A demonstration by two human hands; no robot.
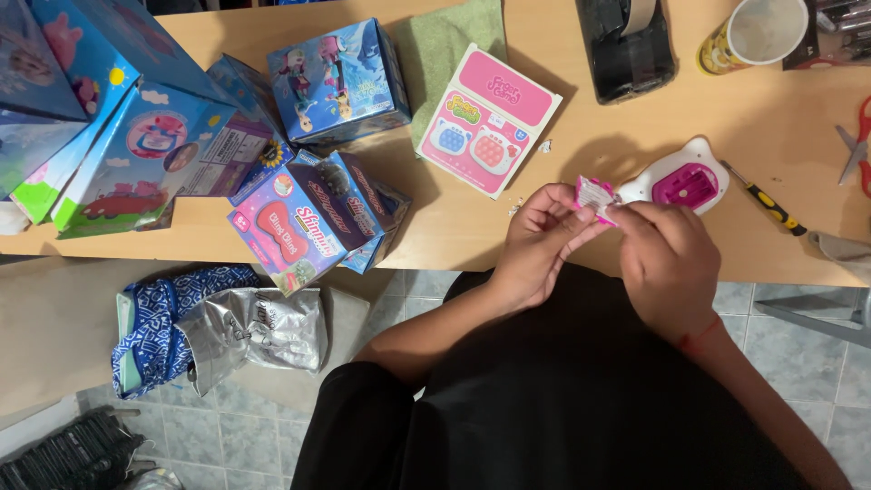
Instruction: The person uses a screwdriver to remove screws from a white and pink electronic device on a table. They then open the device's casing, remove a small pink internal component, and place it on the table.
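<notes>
Both hands meet over the front edge of the wooden table (771, 136), pinching a small pink and white packet (594, 195). My left hand (535, 249) grips its lower left side with fingers curled. My right hand (667, 259) holds its right edge between thumb and fingers. Just behind the hands lies a white cat-shaped toy (680, 180) with a magenta centre, face up on the table. A flat pink box (488, 118) showing two similar toys lies further left.
Several colourful toy boxes (318, 213) crowd the table's left side. A screwdriver (767, 201) lies right of the toy, scissors (857, 145) at the far right, a tape dispenser (626, 45) and a cup (758, 32) at the back. Bags (218, 331) sit below left.
</notes>
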